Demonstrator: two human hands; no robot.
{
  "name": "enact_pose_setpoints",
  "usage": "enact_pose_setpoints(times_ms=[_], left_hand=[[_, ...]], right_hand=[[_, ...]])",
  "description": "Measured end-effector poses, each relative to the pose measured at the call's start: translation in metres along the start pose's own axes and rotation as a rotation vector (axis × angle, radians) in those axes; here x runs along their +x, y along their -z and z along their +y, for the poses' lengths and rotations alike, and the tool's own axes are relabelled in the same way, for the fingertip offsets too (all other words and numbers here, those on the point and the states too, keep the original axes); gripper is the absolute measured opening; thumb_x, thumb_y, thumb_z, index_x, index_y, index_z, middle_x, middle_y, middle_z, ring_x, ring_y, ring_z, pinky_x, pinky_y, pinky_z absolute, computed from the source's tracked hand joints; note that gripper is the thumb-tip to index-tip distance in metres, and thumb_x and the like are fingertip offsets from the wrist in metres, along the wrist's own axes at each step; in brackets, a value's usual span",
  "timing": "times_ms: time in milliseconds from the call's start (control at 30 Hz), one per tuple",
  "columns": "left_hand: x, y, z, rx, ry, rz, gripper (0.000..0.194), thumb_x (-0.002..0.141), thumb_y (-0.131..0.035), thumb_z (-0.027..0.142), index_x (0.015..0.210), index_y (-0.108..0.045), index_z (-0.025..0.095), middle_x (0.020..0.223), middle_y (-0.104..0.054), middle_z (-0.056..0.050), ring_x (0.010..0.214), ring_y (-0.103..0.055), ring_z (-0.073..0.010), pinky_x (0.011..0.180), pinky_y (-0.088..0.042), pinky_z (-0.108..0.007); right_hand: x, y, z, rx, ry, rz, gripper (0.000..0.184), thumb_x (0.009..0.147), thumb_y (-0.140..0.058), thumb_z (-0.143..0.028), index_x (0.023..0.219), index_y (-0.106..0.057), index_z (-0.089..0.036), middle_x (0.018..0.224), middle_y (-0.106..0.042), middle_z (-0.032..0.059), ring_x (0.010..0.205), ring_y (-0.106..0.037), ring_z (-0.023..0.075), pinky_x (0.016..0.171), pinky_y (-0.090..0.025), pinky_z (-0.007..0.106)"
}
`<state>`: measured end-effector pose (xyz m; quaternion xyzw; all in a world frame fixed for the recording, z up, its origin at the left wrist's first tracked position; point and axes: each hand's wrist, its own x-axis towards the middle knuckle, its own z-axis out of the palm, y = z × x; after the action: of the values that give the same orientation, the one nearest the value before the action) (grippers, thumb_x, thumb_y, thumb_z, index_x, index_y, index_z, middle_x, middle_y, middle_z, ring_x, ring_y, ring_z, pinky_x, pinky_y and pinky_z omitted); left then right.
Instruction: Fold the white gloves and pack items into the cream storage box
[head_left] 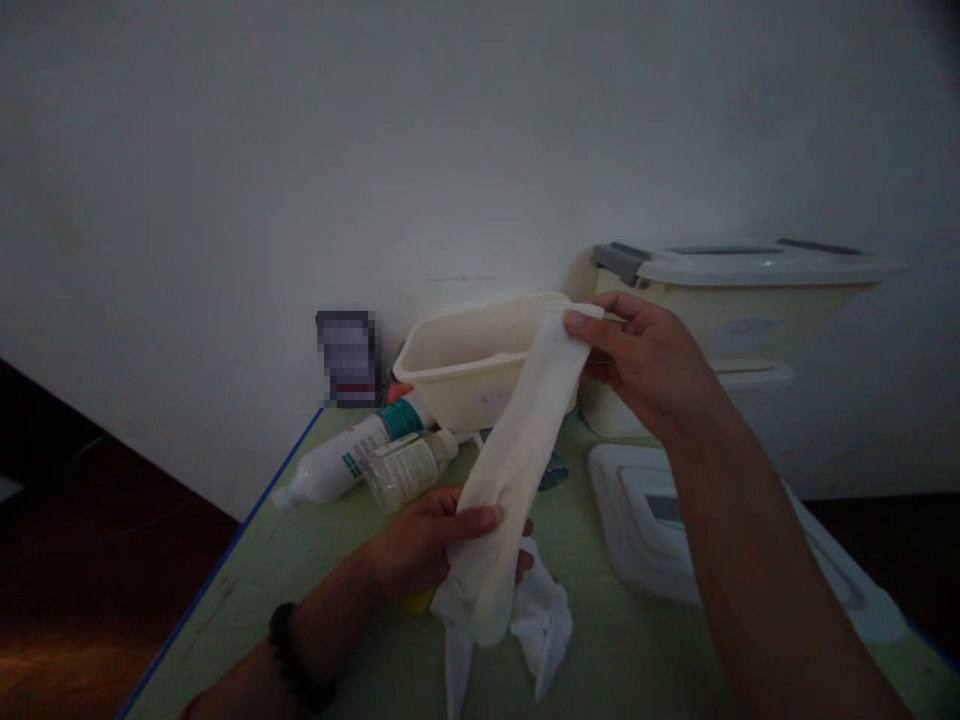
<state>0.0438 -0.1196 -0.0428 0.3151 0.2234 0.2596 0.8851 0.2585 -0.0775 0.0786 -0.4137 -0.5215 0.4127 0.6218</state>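
Clearly, the right hand point(637, 350) pinches the upper edge of a white sock point(517, 440) slanting near the frame's centre, while the left hand point(431, 540), set apart, grips its lower part, with white cloth point(544, 610) at lower centre

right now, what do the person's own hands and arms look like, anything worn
The left hand and right hand are ungloved. A dark, chunky bracelet, seemingly beaded, rings the left forearm. The right forearm shows no sleeve or band.
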Motion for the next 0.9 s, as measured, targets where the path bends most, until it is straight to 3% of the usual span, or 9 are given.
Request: enact_pose_setpoints(times_ms=[200, 433, 633, 733, 900], left_hand=[[0.000, -0.003, 0.001, -0.030, -0.008, -0.056, 0.017, 0.087, -0.060, 0.022, 0.100, -0.063, 0.012, 0.094, -0.075, -0.012, 0.078, -0.074, -0.0236, 0.071, -0.059, -0.036], [-0.001, 0.001, 0.000, -0.068, -0.024, -0.185, 0.021, 0.093, -0.048, 0.020, 0.109, -0.060, 0.014, 0.103, -0.072, -0.013, 0.088, -0.072, -0.0261, 0.076, -0.056, -0.041], [0.000, 0.005, -0.002, 0.009, 0.032, -0.151, 0.023, 0.092, -0.052, 0.023, 0.102, -0.064, 0.008, 0.098, -0.074, -0.015, 0.084, -0.072, -0.0254, 0.075, -0.056, -0.036], [0.000, 0.006, -0.002, 0.041, 0.026, -0.127, 0.022, 0.091, -0.052, 0.023, 0.099, -0.066, 0.008, 0.090, -0.074, -0.014, 0.080, -0.073, -0.0236, 0.071, -0.055, -0.032], [-0.002, 0.004, 0.000, 0.018, -0.013, -0.204, 0.027, 0.086, -0.059, 0.019, 0.111, -0.063, 0.013, 0.102, -0.073, -0.011, 0.087, -0.072, -0.0250, 0.075, -0.055, -0.034]], right_hand=[[0.003, -0.003, 0.002, -0.084, 0.060, 0.136, 0.012, 0.072, -0.073, -0.022, 0.070, -0.060, -0.022, 0.067, -0.068, -0.0036, 0.056, -0.064, 0.0117, 0.051, -0.054, 0.024], [0.000, -0.002, -0.002, -0.106, 0.007, 0.060, 0.009, 0.072, -0.072, -0.023, 0.070, -0.063, -0.022, 0.074, -0.068, -0.0010, 0.064, -0.065, 0.0141, 0.057, -0.056, 0.029], [0.005, 0.002, 0.000, -0.068, 0.076, 0.244, 0.013, 0.069, -0.072, -0.022, 0.066, -0.060, -0.025, 0.068, -0.063, -0.0027, 0.062, -0.060, 0.0130, 0.053, -0.054, 0.026], [0.006, 0.006, 0.001, -0.068, 0.046, 0.236, 0.013, 0.067, -0.074, -0.024, 0.065, -0.061, -0.024, 0.069, -0.063, -0.0029, 0.061, -0.058, 0.0124, 0.054, -0.053, 0.026], [0.005, 0.006, 0.001, -0.051, 0.053, 0.182, 0.012, 0.069, -0.073, -0.025, 0.069, -0.061, -0.023, 0.071, -0.063, -0.0030, 0.061, -0.058, 0.0120, 0.056, -0.052, 0.027]])
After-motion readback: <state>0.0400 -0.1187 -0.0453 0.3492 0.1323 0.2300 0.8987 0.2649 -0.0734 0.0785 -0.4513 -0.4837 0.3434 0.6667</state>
